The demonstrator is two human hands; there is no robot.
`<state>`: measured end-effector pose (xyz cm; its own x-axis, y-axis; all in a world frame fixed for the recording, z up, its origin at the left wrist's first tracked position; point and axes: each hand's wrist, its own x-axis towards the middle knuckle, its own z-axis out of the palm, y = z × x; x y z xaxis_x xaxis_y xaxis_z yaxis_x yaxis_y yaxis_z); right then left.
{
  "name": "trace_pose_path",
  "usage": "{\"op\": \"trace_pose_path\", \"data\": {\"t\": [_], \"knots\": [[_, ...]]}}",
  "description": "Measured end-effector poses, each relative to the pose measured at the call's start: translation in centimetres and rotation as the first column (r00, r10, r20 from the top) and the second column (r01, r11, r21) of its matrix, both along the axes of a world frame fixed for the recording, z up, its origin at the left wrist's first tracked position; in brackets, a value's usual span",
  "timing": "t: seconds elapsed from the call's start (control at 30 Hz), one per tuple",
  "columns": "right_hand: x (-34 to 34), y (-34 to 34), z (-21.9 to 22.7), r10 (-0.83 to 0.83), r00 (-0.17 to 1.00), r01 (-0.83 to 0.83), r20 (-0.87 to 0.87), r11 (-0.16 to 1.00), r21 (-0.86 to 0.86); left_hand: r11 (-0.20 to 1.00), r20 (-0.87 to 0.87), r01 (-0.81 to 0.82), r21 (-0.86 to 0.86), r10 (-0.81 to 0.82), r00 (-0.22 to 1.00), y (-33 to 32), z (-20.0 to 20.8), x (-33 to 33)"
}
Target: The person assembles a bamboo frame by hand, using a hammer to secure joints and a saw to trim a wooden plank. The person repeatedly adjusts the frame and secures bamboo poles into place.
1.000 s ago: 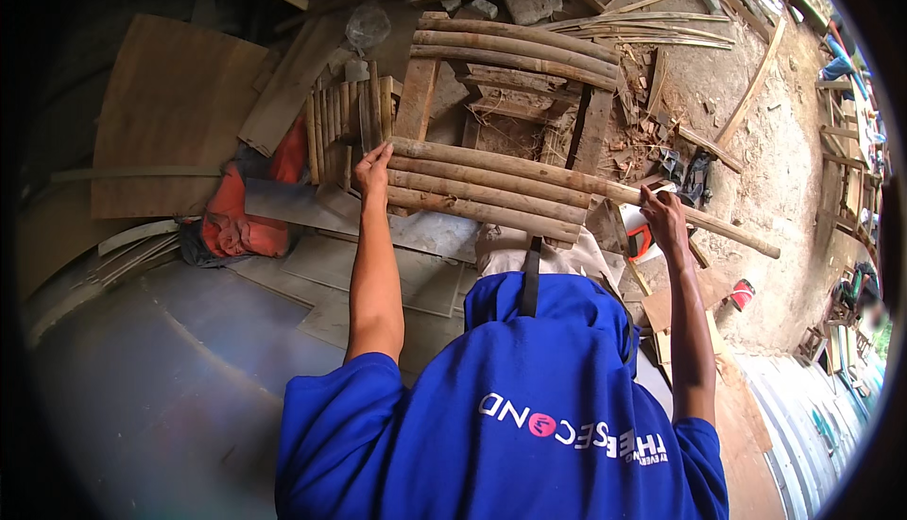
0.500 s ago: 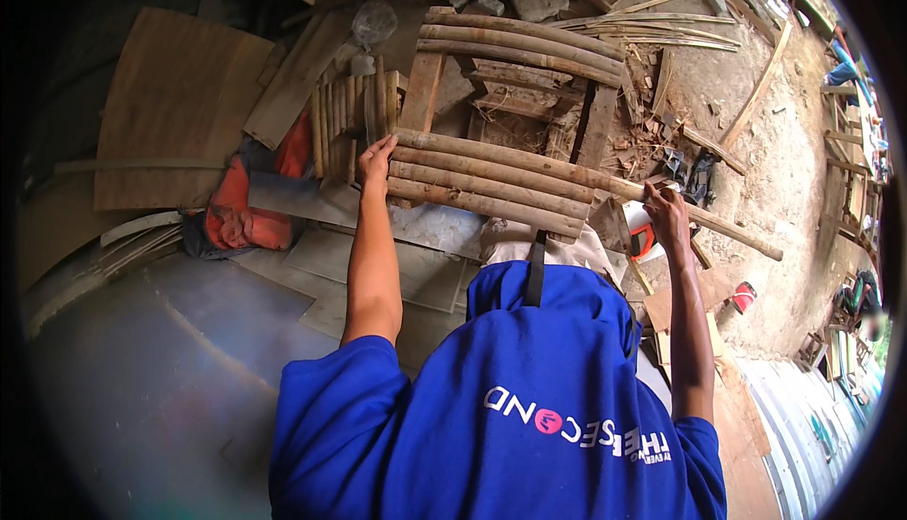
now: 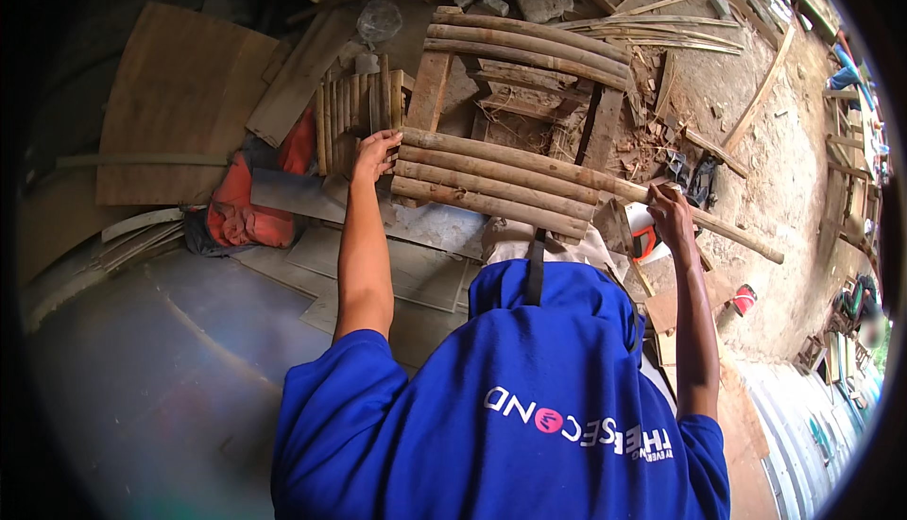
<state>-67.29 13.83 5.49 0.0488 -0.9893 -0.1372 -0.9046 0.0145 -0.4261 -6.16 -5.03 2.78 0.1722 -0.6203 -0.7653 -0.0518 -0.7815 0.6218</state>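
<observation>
A long round wooden pole [image 3: 680, 210] lies along the far side of several shorter poles [image 3: 501, 197] on a wooden frame [image 3: 430, 90] before me. It runs out well past the frame's right side. My right hand [image 3: 670, 213] is closed around this overhanging stretch. At the pole's left end is my left hand [image 3: 378, 154], its fingers stretched out and apart, the fingertips at or just beside the cut end. Several more poles [image 3: 529, 52] span the far side of the frame, with a gap between the two groups.
A saw with an orange handle [image 3: 646, 242] lies below my right hand. A red can [image 3: 744, 299] stands farther right. Orange cloth [image 3: 248, 204], a plywood sheet [image 3: 179, 104] and a small slatted piece [image 3: 354, 109] are at left. Wood scraps [image 3: 652, 34] litter the far ground.
My left hand has drawn slightly left from the pole's end, and its fingers have loosened. My right hand keeps its hold on the pole. The whole view has shifted a little.
</observation>
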Motion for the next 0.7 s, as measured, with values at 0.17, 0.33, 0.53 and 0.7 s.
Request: {"op": "trace_pose_path", "data": {"t": [0.17, 0.33, 0.53, 0.7], "knots": [[3.7, -0.3, 0.2, 0.085, 0.996, -0.088, -0.042, 0.993, -0.083, 0.990, -0.043, -0.099, -0.099, 0.096, 0.995, 1.1, -1.1, -0.6], [5.0, -0.9, 0.8, 0.080, 0.992, -0.086, -0.099, 0.995, -0.058, 0.954, 0.107, -0.054, -0.296, 0.090, 0.990, 1.7, -2.4, -1.4], [5.0, -1.1, 1.0, 0.099, 0.989, -0.106, -0.106, 0.992, -0.070, 0.929, 0.201, 0.022, -0.369, 0.057, 0.978, 1.9, -2.2, -2.1], [5.6, -0.9, 1.1, 0.023, 0.992, -0.029, -0.127, 0.998, -0.049, 0.890, 0.269, 0.086, -0.448, 0.043, 0.962, 2.5, -2.6, -2.2]]}}
